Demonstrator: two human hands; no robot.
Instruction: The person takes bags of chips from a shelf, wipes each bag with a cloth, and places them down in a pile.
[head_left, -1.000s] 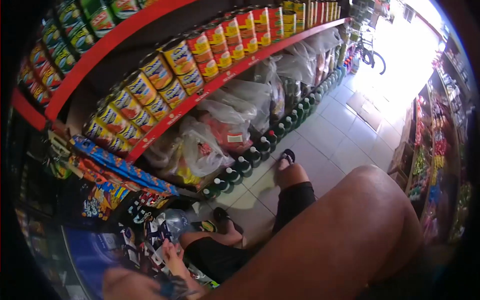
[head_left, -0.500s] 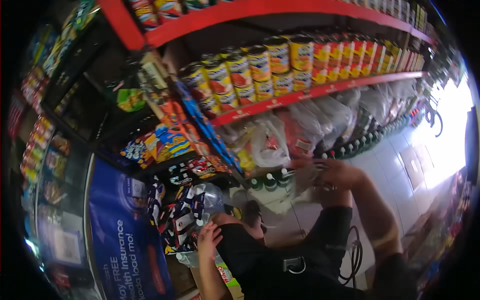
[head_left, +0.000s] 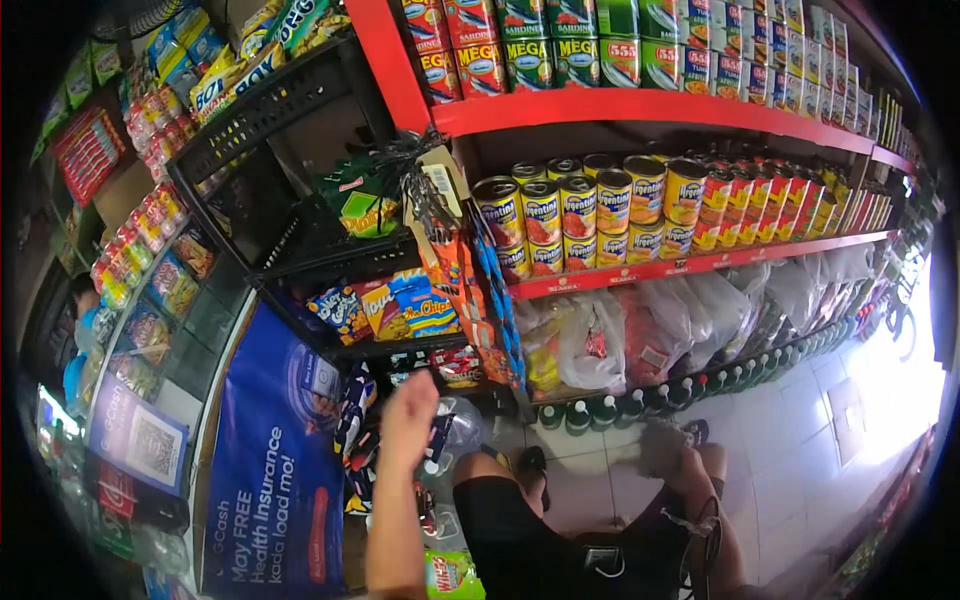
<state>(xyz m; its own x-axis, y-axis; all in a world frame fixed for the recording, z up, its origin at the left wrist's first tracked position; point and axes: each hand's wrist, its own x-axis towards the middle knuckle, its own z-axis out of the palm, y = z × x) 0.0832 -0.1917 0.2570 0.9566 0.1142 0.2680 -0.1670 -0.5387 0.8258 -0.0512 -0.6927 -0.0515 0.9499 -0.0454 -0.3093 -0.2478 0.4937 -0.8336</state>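
My left hand is raised at the left of centre, in front of the low snack shelf. Motion smears its fingers, so I cannot tell whether it holds anything. Behind it lie dark snack packs and a clear plastic container. Beside my right knee, my right hand is closed around a blurred greyish thing whose kind I cannot make out. A thin, pale, crinkled strip hangs at the right wrist.
A black rack holds snack bags. Red-edged shelves carry stacked cans, with filled plastic bags and a row of bottles below. A blue banner covers the counter front at left. Tiled floor extends right.
My left hand has risen from the dark snack packs. The right hand has come down beside the right knee with the greyish thing. The view has tilted up, showing more of the upper shelves.
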